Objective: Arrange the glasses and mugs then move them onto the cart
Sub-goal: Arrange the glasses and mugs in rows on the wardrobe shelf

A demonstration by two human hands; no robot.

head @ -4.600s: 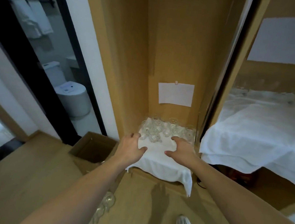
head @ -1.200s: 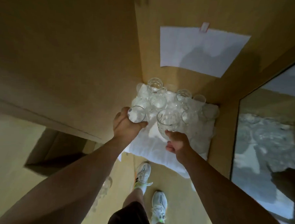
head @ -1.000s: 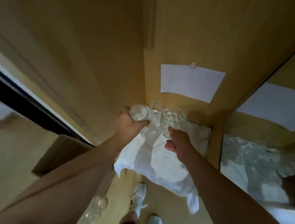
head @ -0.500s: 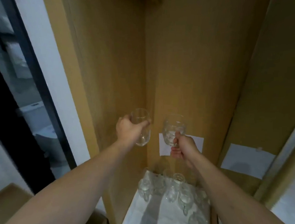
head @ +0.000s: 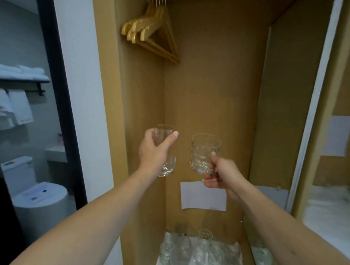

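— Fingers of the left hand (head: 154, 151) curl round a smooth, clear glass (head: 166, 150), thumb across its front; what about the other?

— Right hand (head: 218, 174) pinches the handle of a dimpled glass mug (head: 204, 152), fingers folded under its base. Both vessels stand upright in the air, side by side, apart.

— Half a second ago they sat lower in view, in front of the paper sheet (head: 203, 195); now they are above it, and wooden hangers (head: 152, 33) show at the top.

— More glassware (head: 195, 251) clusters on a white cloth (head: 233, 247) at the back edge of the wardrobe shelf, blurred.

— Matte tan wardrobe panels (head: 212, 94) all round; on the left a bathroom doorway with folded white towels (head: 18, 71) and a toilet (head: 37, 196).
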